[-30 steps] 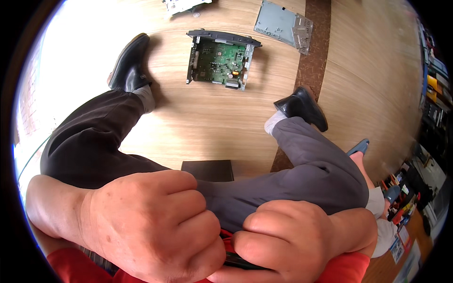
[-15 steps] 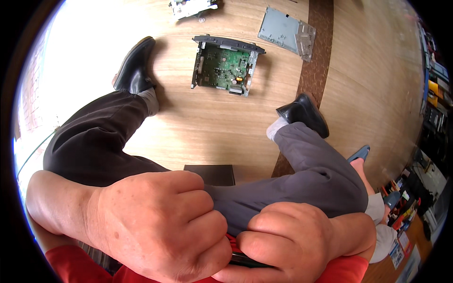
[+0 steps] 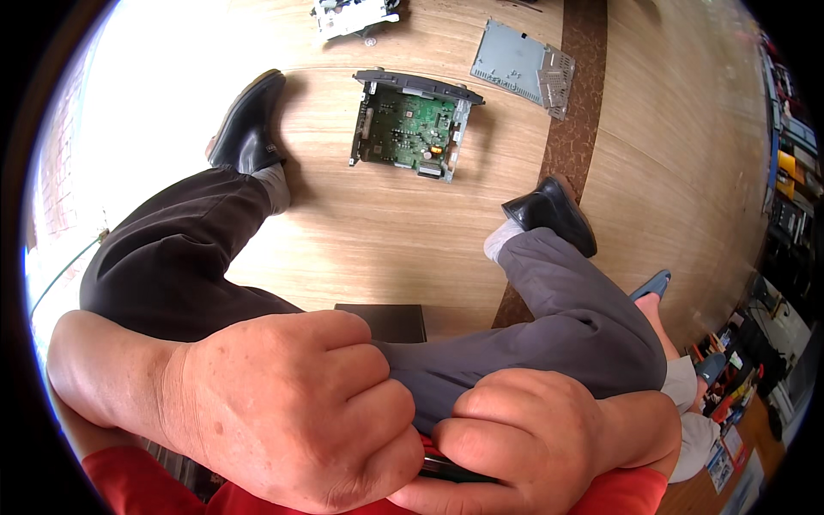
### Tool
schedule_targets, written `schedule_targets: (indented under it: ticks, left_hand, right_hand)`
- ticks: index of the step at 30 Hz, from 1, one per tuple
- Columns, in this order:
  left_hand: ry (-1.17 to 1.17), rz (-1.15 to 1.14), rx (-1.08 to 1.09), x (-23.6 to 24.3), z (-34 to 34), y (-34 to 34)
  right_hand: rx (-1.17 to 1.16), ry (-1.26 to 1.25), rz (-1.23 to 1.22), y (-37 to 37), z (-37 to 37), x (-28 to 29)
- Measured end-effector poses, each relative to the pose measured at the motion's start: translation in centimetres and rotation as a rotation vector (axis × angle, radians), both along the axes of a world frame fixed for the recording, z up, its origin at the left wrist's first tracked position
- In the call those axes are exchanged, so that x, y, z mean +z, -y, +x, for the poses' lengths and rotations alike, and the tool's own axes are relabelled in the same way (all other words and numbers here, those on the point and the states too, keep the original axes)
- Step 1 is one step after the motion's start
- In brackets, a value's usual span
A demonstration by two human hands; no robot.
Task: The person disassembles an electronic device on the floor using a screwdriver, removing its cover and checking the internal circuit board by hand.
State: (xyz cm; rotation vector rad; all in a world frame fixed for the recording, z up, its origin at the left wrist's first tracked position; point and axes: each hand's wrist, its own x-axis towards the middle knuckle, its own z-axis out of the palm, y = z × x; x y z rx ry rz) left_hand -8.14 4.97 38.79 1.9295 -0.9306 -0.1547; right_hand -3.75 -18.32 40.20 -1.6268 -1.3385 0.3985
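Observation:
Close to my red shirt, my left hand (image 3: 296, 412) is closed with its knuckles turned up. Beside it my right hand (image 3: 524, 438) is curled, thumb and fingers bent inward. Between the two hands shows a sliver of a dark, glossy-edged thing (image 3: 455, 471), with some red beside it; my hands cover the rest, so its kind cannot be told. Farther off on the floor lies an opened electronic unit (image 3: 403, 129), with a green circuit board inside a metal frame and a dark front panel along its far side.
A grey metal cover plate (image 3: 511, 64) lies at the far right by a brown floor strip (image 3: 558, 146). Another part with white pieces (image 3: 352, 15) sits at the top. A dark flat box (image 3: 386, 323) rests between my legs. Another person's leg (image 3: 657, 313) is at right, near cluttered goods.
The floor scene sits slightly lower in the picture, as my view has shifted a little. My hands keep nearly the same pose.

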Motion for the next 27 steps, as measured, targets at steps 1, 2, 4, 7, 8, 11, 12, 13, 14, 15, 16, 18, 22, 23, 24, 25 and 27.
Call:
schedule_targets:
  ticks: [1,2,4,7,8,11,12,13,14,15,16,18,22,23,24,25,27]
  left_hand:
    - [0.001,0.001,0.000,0.02,-0.02,0.00]
    - [0.000,0.002,0.000,0.13,0.05,-0.05]
    - [-0.018,0.028,-0.032,0.34,0.26,-0.18]
    - [-0.010,0.018,0.000,0.09,0.00,0.02]
    - [-0.011,0.020,0.001,0.11,-0.06,0.02]
    - [0.006,0.038,0.009,0.03,-0.18,0.00]
    - [0.004,0.058,0.011,0.00,-0.36,-0.09]
    - [0.002,0.078,0.014,-0.06,-0.50,-0.17]
    - [0.002,0.078,0.013,-0.17,-0.57,-0.20]
    - [0.006,0.093,0.002,-0.28,-0.63,-0.22]
    - [0.009,0.109,-0.008,-0.31,-0.69,-0.25]
    - [0.011,0.125,-0.018,-0.27,-0.70,-0.35]
    - [0.002,0.154,-0.050,-0.21,-0.55,-0.45]
    - [0.002,0.154,-0.051,-0.19,-0.54,-0.45]
    - [-0.003,0.160,-0.056,-0.17,-0.51,-0.44]
    - [-0.008,0.167,-0.061,-0.12,-0.48,-0.46]
    - [-0.013,0.182,-0.071,0.06,-0.33,-0.55]
  right_hand:
    - [-0.019,-0.032,-0.014,0.00,-0.02,0.03]
    - [-0.039,-0.064,-0.028,-0.01,-0.05,0.05]
    - [0.010,0.041,0.012,0.19,0.08,-0.52]
    - [-0.040,-0.004,0.004,-0.13,-0.26,-0.14]
    - [-0.061,-0.031,0.000,-0.20,-0.32,-0.04]
    - [-0.035,-0.015,-0.026,0.13,-0.04,-0.27]
    - [0.006,0.043,-0.034,0.24,0.26,-0.45]
    - [0.026,0.071,-0.038,0.30,0.34,-0.58]
    - [0.046,0.100,-0.041,0.35,0.41,-0.71]
    - [0.050,0.107,-0.045,0.40,0.38,-0.82]
    - [0.052,0.111,-0.047,0.41,0.37,-0.80]
    - [0.068,0.109,-0.068,0.44,0.41,-0.66]
    - [0.093,0.102,-0.098,0.58,0.51,-0.57]
    - [0.097,0.101,-0.102,0.61,0.52,-0.56]
    - [0.104,0.099,-0.110,0.64,0.50,-0.54]
    - [0.109,0.098,-0.113,0.54,0.56,-0.41]
    - [0.094,0.062,-0.127,0.13,0.68,0.09]
